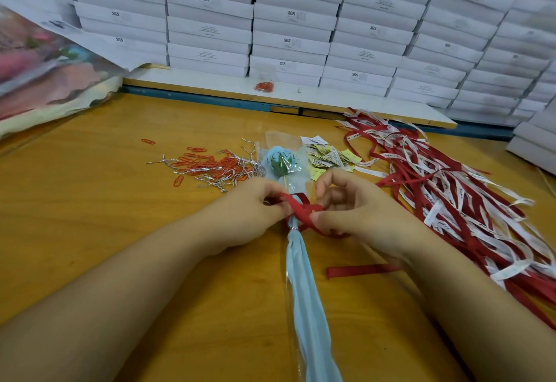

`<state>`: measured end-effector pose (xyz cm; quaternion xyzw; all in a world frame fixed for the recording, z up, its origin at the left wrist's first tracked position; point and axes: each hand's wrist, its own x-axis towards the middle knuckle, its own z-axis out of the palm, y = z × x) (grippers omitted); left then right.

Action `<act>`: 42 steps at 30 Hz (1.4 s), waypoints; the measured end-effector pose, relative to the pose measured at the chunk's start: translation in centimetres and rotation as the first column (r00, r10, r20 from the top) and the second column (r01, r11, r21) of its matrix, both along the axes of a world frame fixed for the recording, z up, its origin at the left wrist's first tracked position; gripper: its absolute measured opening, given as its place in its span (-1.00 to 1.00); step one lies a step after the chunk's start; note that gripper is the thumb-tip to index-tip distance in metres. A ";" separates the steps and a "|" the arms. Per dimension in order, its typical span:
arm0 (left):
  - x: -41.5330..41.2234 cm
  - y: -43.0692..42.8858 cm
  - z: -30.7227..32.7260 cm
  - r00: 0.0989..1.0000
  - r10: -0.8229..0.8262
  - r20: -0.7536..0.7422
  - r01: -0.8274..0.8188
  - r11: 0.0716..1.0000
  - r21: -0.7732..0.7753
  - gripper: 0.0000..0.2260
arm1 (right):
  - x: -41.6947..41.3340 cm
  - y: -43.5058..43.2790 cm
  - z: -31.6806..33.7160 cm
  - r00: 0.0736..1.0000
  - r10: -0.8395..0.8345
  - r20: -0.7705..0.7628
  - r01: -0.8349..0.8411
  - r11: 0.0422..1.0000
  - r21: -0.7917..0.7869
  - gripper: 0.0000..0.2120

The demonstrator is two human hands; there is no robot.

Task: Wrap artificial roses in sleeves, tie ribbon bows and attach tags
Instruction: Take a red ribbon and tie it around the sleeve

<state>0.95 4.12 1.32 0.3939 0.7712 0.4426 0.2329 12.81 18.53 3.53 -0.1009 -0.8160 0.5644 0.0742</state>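
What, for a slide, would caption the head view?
Left hand and right hand tie a dark red fabric ribbon around a pale blue wrapped artificial rose on the orange wooden table.

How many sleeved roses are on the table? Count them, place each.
1. The sleeved rose lies mid-table, with the left hand and right hand pinching a red ribbon at its neck. The blurred bag far left may hide more.
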 end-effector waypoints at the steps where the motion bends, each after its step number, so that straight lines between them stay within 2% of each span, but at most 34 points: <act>1: 0.0 -0.1 0.0 0.997 -0.007 0.083 0.006 1.000 0.013 -0.83 | 0.1 0.0 0.0 1.000 0.001 -0.011 0.000 0.993 0.117 -0.75; 3: 0.0 -0.2 0.0 0.980 -0.045 0.193 0.038 0.999 0.039 -0.81 | 0.1 -0.2 -0.1 0.999 -0.027 -0.041 0.040 0.934 0.355 -0.77; 5: 0.2 -0.1 0.0 0.969 -0.069 0.239 0.055 0.996 0.066 -0.79 | 0.1 -0.5 -0.2 0.996 -0.050 -0.070 0.078 0.867 0.493 -0.80; 11: 0.4 -0.1 0.1 0.959 -0.092 0.269 0.071 0.994 0.089 -0.77 | 0.1 -0.9 -0.6 0.987 -0.069 -0.147 0.151 0.718 0.679 -0.91; 15: 0.5 -0.2 0.0 0.956 -0.098 0.278 0.072 0.992 0.102 -0.72 | 0.0 -1.2 -0.7 0.995 -0.047 -0.089 0.097 0.697 0.711 -0.94; 17: 0.6 -0.2 0.1 0.960 -0.107 0.260 0.084 0.991 0.100 -0.72 | 0.0 -1.3 -0.6 0.998 -0.039 -0.048 0.061 0.770 0.635 -0.98; 20: 0.7 -0.1 0.4 0.960 -0.127 0.248 0.103 0.989 0.107 -0.78 | 0.1 -1.4 0.0 0.997 -0.077 -0.016 0.077 0.940 0.333 -0.82; 24: 0.7 0.0 0.3 0.972 -0.101 0.214 0.087 0.993 0.075 -0.83 | 0.6 -0.9 0.5 0.996 -0.092 -0.011 0.092 0.996 0.004 -0.68; 26: 0.8 0.0 0.3 0.979 -0.091 0.185 0.080 0.995 0.065 -0.83 | 0.7 -0.5 0.5 0.992 -0.122 -0.019 0.117 0.978 -0.175 -0.77; 28: 0.8 0.0 0.2 0.983 -0.086 0.163 0.076 0.995 0.065 -0.78 | 0.7 0.3 0.6 0.990 -0.143 -0.010 0.131 0.932 -0.338 -0.64; 29: 0.9 -0.1 0.2 0.983 -0.083 0.161 0.073 0.995 0.066 -0.76 | 0.7 0.5 0.7 0.990 -0.140 -0.014 0.124 0.913 -0.388 -0.65; 31: 0.9 -0.1 0.2 0.983 -0.077 0.165 0.066 0.995 0.073 -0.74 | 0.8 0.7 0.8 0.987 -0.163 -0.009 0.145 0.897 -0.418 -0.76; 34: 0.8 -0.1 0.2 0.979 -0.066 0.191 0.048 0.994 0.098 -0.71 | 0.8 0.9 0.8 0.955 -0.294 0.038 0.286 0.879 -0.382 -0.73; 35: 0.8 -0.1 0.3 0.977 -0.063 0.202 0.043 0.994 0.104 -0.69 | 0.7 1.1 0.7 0.950 -0.310 0.029 0.290 0.845 -0.450 -0.75; 37: 0.8 -0.1 0.3 0.976 -0.067 0.208 0.046 0.993 0.106 -0.66 | 0.6 1.3 0.9 0.946 -0.322 -0.020 0.231 0.719 -0.656 -0.77; 39: 0.8 0.0 0.3 0.977 -0.078 0.199 0.060 0.993 0.097 -0.65 | 0.6 1.3 1.1 0.942 -0.333 -0.037 0.197 0.640 -0.743 -0.76; 42: 0.8 0.2 0.1 0.982 -0.113 0.154 0.100 0.991 0.090 -0.75 | 0.6 1.3 0.9 0.950 -0.312 -0.010 0.213 0.669 -0.712 -0.75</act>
